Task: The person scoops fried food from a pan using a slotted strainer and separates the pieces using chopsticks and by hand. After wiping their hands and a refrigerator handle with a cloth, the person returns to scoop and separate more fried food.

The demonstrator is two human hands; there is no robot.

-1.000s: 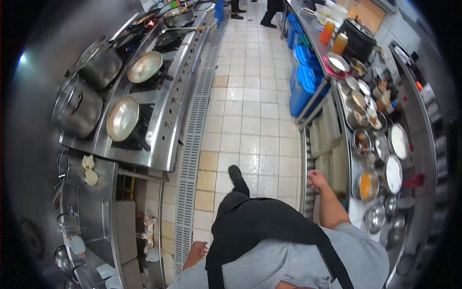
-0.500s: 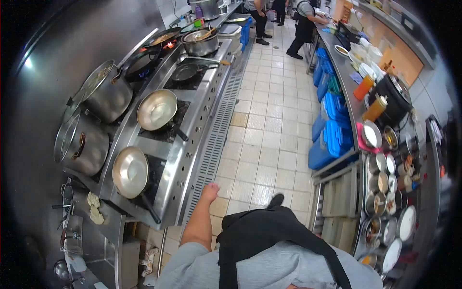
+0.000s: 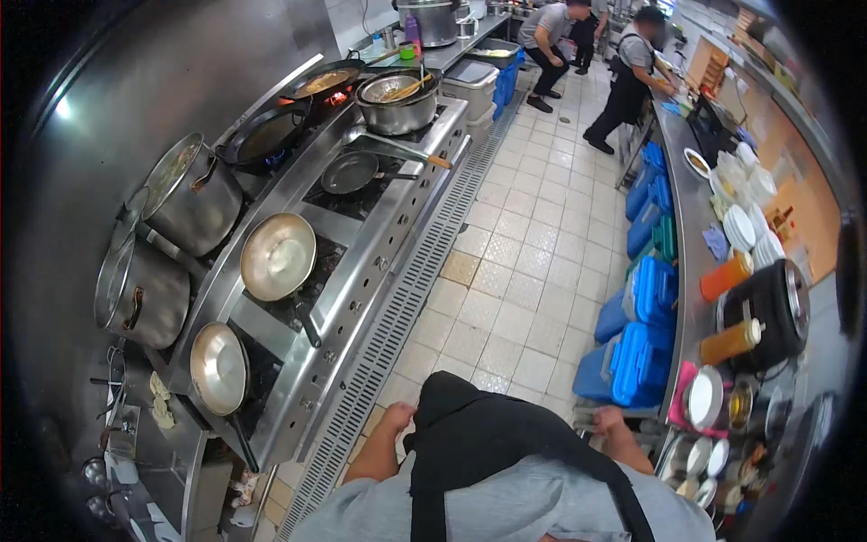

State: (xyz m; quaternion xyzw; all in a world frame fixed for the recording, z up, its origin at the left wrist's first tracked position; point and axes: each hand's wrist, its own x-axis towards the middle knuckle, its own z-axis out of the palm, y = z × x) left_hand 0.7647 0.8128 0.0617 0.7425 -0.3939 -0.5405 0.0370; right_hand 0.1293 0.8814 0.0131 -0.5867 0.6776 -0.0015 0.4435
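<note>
My left hand [image 3: 397, 417] hangs beside the black apron [image 3: 492, 434], its fingers curled; whether anything is in it is too small to tell. On the other side of the apron is my right hand [image 3: 610, 420], low by the right counter's shelf, with fingers bent and partly blurred. Neither hand touches the cookware. Nearest on the left are a light frying pan [image 3: 219, 369] and a second light pan [image 3: 278, 256], both on the stove [image 3: 339, 298].
Large pots [image 3: 149, 289] stand at the stove's back. A wok [image 3: 264, 137] sits over flame. Blue bins [image 3: 637, 366] line the right counter [image 3: 691, 208], which holds squeeze bottles [image 3: 731, 343] and bowls. Several people [image 3: 628, 77] stand at the aisle's far end.
The view has moved forward and swung, showing more of the stove and far aisle. My left hand has come lower since half a second ago, and my right hand is visible again.
</note>
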